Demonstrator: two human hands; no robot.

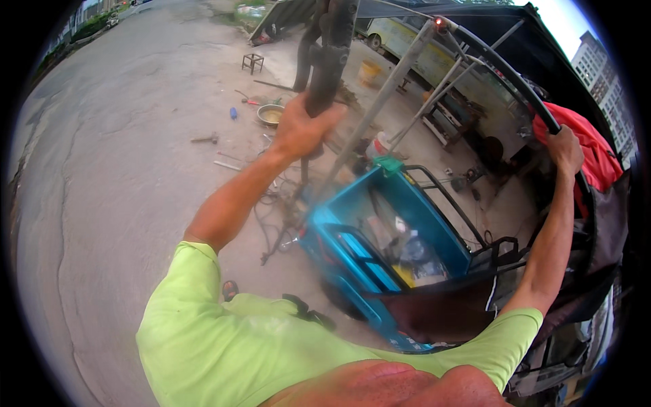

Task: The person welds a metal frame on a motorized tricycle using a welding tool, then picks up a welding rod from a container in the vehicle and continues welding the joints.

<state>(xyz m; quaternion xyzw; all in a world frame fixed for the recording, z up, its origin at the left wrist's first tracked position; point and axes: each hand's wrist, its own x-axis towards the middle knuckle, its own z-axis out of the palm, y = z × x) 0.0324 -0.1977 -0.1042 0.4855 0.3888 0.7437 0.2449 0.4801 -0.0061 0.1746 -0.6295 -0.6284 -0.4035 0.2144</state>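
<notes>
My left hand (304, 129) is raised and closed around a thick dark tube (330, 71), which stands nearly upright and runs out of the top of the picture. A second dark length lies close along its left side. On the right, my right hand (565, 150) is wrapped round a curved black frame bar (519, 71), beside bunched red cloth (584, 139). Between my arms stands a blue cargo bed (444, 234) of a vehicle, with a clear plastic bottle (413, 249) and other loose items inside. A grey metal pole (380, 102) slants up from near its corner.
Tools and cables (268, 217) lie on the concrete left of the bed, near a metal bowl (270, 114), a hammer (205, 138) and a small stool frame (253, 63). A yellow bucket (369, 72) stands farther back. A dark canopy (542, 51) hangs at the upper right.
</notes>
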